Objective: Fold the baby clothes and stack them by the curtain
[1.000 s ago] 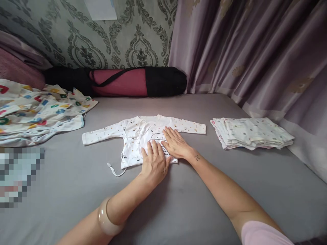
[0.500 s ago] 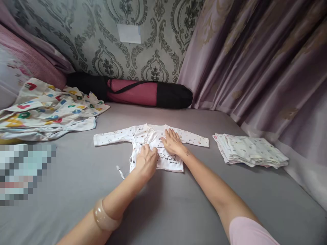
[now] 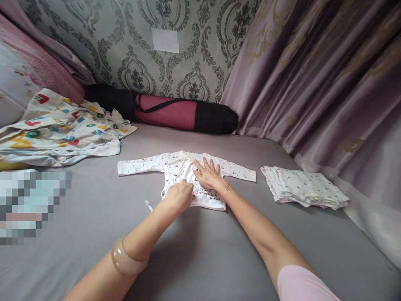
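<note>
A small white shirt (image 3: 175,169) with a tiny print lies flat on the grey sheet, its sleeves stretched out to both sides. My left hand (image 3: 180,195) is closed over the left part of its front; what the fingers hold, if anything, is hidden beneath them. Spread fingers of my right hand (image 3: 207,174) lie flat on the chest, above the printed lettering. A loose white tie (image 3: 148,205) sticks out at the lower left of the shirt.
Folded printed cloths (image 3: 305,187) are stacked at the right. A crumpled colourful cloth (image 3: 72,129) lies at the left, above a blurred pale item (image 3: 28,205). Along the patterned wall rests a black and dark pink roll bag (image 3: 166,112), beside purple curtains (image 3: 282,75).
The view has shifted slightly. My left hand has turned a little, with its knuckles bunched lower over the shirt. My right hand's fingers are spread wider on the chest.
</note>
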`<state>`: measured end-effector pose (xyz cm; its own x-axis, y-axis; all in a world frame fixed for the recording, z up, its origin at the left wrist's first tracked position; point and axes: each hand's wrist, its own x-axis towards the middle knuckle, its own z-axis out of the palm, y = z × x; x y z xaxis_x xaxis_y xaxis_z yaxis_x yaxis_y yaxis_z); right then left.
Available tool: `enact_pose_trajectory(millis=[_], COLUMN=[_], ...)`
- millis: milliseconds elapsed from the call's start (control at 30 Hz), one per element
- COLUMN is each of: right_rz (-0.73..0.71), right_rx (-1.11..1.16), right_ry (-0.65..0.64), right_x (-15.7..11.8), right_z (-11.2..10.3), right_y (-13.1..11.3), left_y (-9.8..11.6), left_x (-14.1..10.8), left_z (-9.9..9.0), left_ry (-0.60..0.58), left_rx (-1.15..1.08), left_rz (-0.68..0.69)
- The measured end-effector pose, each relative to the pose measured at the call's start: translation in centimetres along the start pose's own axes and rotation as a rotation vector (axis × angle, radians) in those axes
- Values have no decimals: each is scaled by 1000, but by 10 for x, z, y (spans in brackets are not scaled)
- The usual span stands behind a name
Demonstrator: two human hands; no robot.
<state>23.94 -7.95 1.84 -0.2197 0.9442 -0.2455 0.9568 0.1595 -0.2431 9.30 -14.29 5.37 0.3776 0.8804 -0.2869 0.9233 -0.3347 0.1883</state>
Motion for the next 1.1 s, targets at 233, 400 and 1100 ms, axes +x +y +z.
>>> enact_pose_trajectory(millis=[233, 400, 1100], right_rz=[-111, -152, -326], right_rx=[-41, -47, -133], right_ry=[54, 52, 232], right_x=[-6, -16, 38], right_z=[15, 15, 6], right_y=[-15, -29, -80], left_y=[2, -23, -195], left_x=[-10, -7, -9], left_z=[-13, -31, -16], left_ry=[-16, -73, 394], left_rx=[69, -57, -299], left_rz=[20, 45, -894])
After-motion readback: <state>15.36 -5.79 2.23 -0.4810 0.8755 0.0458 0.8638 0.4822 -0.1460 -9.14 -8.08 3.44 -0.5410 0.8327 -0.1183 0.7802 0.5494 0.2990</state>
